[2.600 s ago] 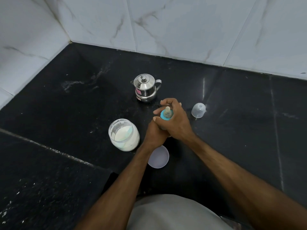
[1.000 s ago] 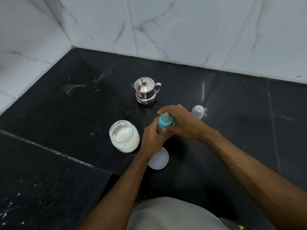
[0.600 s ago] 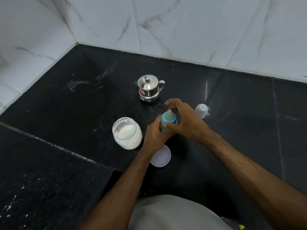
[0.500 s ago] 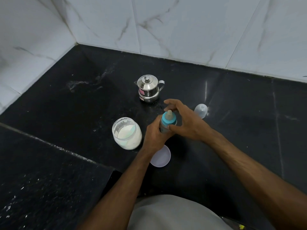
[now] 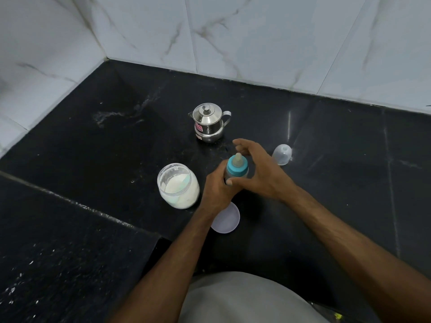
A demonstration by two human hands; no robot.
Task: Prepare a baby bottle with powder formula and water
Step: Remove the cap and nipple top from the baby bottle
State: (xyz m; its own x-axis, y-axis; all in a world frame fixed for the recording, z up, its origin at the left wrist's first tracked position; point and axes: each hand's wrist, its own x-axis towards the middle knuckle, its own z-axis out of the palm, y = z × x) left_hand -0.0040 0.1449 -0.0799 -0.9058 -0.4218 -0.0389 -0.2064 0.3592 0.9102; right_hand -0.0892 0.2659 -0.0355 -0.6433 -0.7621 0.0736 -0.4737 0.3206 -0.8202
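The baby bottle (image 5: 237, 167), with a blue collar and a pale teat on top, stands upright on the black counter (image 5: 93, 148). My left hand (image 5: 218, 190) is wrapped around its body from the left. My right hand (image 5: 258, 173) is beside the collar on the right, fingers spread and arched past the teat, the thumb near the bottle's front. Left of the bottle an open jar of white powder (image 5: 178, 185) stands with a pale scoop inside it. A small steel kettle (image 5: 208, 122) with its lid on sits behind.
The jar's pale lid (image 5: 227, 220) lies flat in front of the bottle, partly under my left wrist. The bottle's clear dome cap (image 5: 282, 154) stands to the right. White marble walls close the counter at the back and left. A raised ledge edge runs across the lower left.
My right hand has loosened from the blue collar, its fingers now spread apart. My left hand keeps its hold on the bottle. The camera has shifted slightly.
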